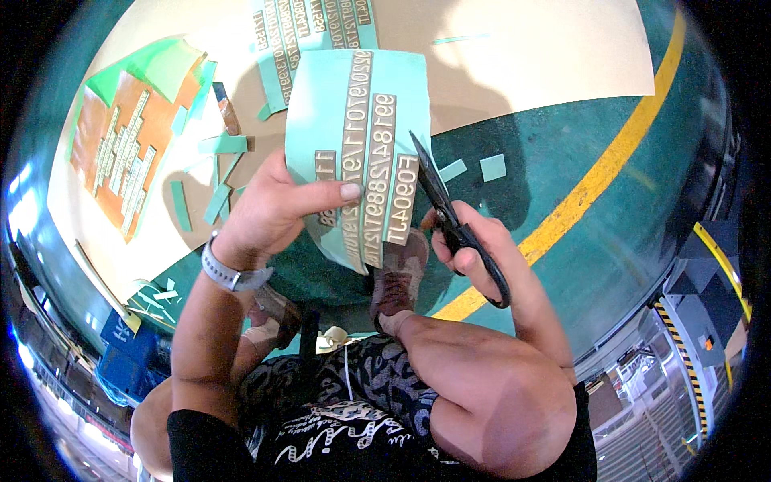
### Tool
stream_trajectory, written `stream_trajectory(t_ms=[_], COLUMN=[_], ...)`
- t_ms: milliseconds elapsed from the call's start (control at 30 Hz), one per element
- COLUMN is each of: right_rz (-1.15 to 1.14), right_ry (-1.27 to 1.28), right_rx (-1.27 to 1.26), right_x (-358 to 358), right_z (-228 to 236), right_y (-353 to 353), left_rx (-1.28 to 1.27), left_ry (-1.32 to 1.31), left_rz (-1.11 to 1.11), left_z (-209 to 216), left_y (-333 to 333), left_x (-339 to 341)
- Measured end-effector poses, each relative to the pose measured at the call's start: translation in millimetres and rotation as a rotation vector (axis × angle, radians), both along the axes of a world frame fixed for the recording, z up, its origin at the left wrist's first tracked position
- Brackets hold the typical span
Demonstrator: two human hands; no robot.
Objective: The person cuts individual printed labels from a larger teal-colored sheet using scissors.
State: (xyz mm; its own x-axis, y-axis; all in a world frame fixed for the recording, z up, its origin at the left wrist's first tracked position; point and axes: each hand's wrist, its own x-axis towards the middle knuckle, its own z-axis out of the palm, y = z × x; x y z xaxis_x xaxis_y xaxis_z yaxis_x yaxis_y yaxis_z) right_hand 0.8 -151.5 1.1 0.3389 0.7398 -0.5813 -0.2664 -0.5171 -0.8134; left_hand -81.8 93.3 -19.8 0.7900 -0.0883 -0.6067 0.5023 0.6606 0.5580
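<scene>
My left hand grips a turquoise printing-plate sheet with rows of raised mirrored characters. Its thumb presses flat on the front and the other fingers are hidden behind. The sheet bows a little, and its lower edge is cut unevenly. Black-handled scissors are in my right hand, fingers through the loops. Their dark blades point up and left along the sheet's right edge; whether they touch it I cannot tell.
Brown board lies on the green floor. On it are another turquoise plate, an orange plate with raised characters and several turquoise offcuts. A square offcut lies near a yellow floor line. A blue container stands left.
</scene>
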Motion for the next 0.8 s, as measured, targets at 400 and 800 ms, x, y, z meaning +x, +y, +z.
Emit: stream_trajectory(t_ms=[400,800], right_rz=[0.172,0.265], right_ry=[0.168,0.014], right_rx=[-0.016,-0.032], right_x=[16.4,13.8], right_z=[21.0,26.3], right_y=[-9.1,-12.8], left_rx=[0.116,0.100], left_ry=[0.070,0.101], left_rz=[-0.475,-0.533], left_z=[10.4,12.3], left_y=[46.9,48.8], left_x=[16.4,14.3])
